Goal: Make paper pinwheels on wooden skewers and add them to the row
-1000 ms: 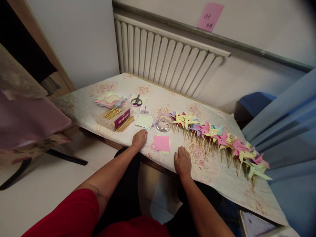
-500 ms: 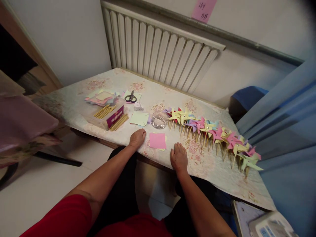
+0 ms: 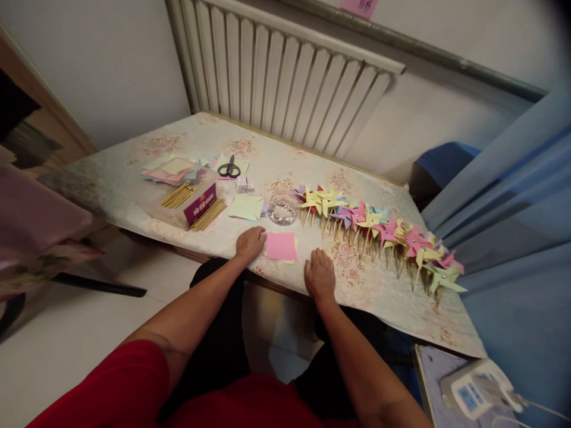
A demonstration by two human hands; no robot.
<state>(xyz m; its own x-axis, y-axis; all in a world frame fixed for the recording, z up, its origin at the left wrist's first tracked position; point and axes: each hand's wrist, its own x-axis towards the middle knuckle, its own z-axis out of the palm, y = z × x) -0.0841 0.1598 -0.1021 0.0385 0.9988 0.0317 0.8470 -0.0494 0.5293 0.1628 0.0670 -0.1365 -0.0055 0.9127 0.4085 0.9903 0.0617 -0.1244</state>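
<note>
My left hand [image 3: 250, 244] rests on the table near its front edge, fingers curled together, just left of a pink paper square [image 3: 281, 246]. Nothing shows in it. On the other side of that square, my right hand [image 3: 320, 274] lies on the tabletop with its fingers folded in and nothing visible inside. A pale yellow sheet peeks out under the pink square. Behind them are a stack of pale green paper squares [image 3: 247, 207] and a clear round dish [image 3: 282, 210] of small shiny silver pieces.
Many paper pinwheels [image 3: 372, 221] on sticks line the right side. At left stand a clear box of wooden sticks [image 3: 178, 195], more sticks [image 3: 209, 215], coloured papers [image 3: 172, 169], scissors [image 3: 229, 169] and small white boxes [image 3: 244, 185]. A white device [image 3: 475, 392] sits at lower right.
The camera view has tilted slightly downward and shifted. My left hand has moved a little closer to the pink square; my right hand stays in nearly the same spot.
</note>
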